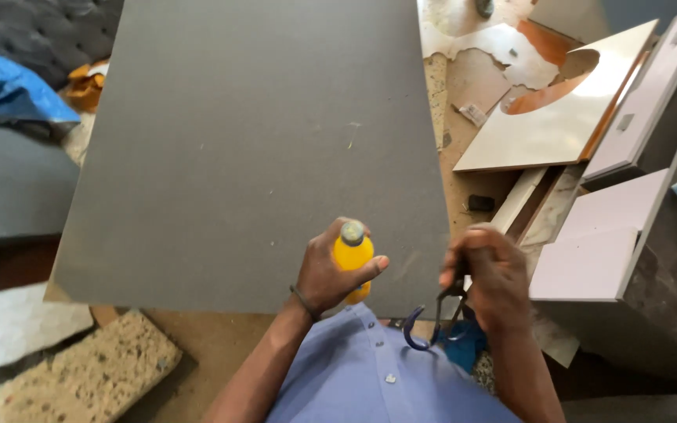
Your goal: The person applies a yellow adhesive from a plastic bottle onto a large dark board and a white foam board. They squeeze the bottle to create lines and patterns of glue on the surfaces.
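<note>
The left hand (324, 270) is wrapped around a small yellow plastic bottle (352, 262) with a grey-green cap, held upright over the near edge of a large dark grey board (252, 141). The board is matte and flat, with a few pale scratches. The right hand (495, 274) is closed on dark metal pliers (436, 317) with blue curved handles, which hang down beside the board's near right corner. The person wears a light blue buttoned shirt (362, 376). To the right lie pale lilac panels (597, 251) and a glossy cream panel (542, 117) with a round cut-out, over a brown wooden surface (472, 78) patched with torn white laminate. At the lower left sits a coarse speckled foam block (95, 368); a blue crumpled sheet (1, 90) lies at the upper left.
</note>
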